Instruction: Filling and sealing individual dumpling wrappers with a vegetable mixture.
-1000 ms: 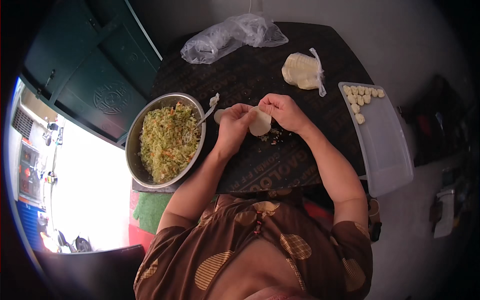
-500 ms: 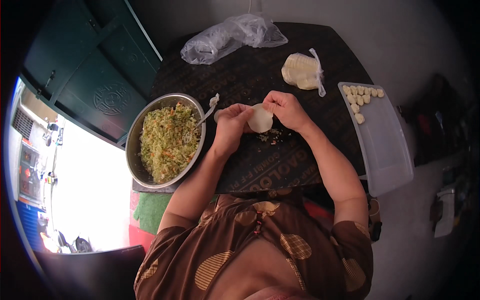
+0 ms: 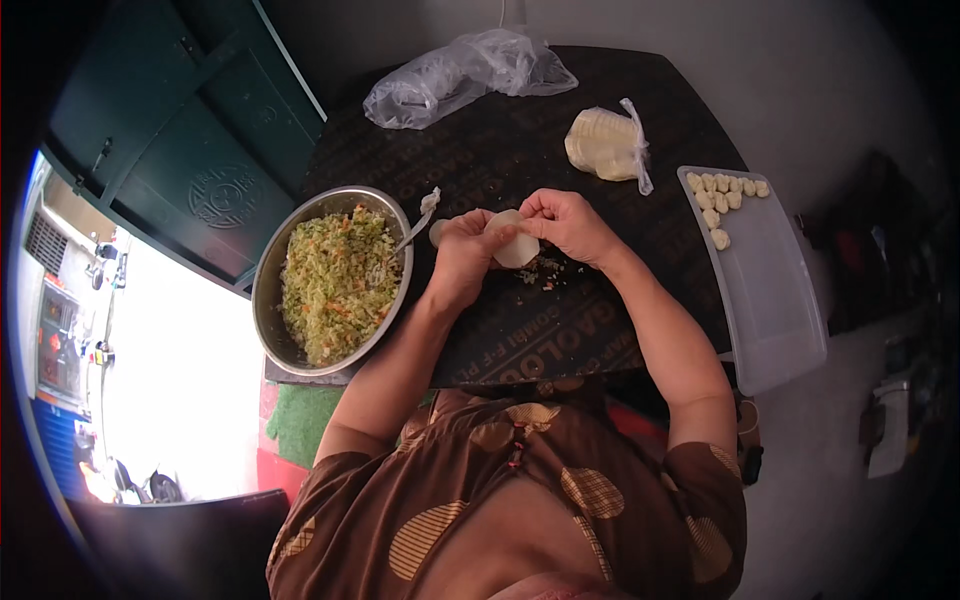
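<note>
The dark table (image 3: pixel 600 330) is seen beneath the grip. A metal bowl (image 3: pixel 270 290) of shredded green filling (image 3: pixel 335 285) is placed left of the grip, a spoon (image 3: pixel 415 228) resting on its near rim. A white tray (image 3: pixel 770 300) lies well to the right, small dumplings (image 3: pixel 722 200) lined at its far end. A bag of wrappers (image 3: pixel 605 143) sits beyond the grip. A round dough wrapper (image 3: pixel 515 245) is held between both hands: left hand (image 3: pixel 465 255) cupped under it, right hand (image 3: pixel 570 222) pinching its upper edge with closed fingertips. Filling crumbs (image 3: pixel 545 272) are scattered just below.
</note>
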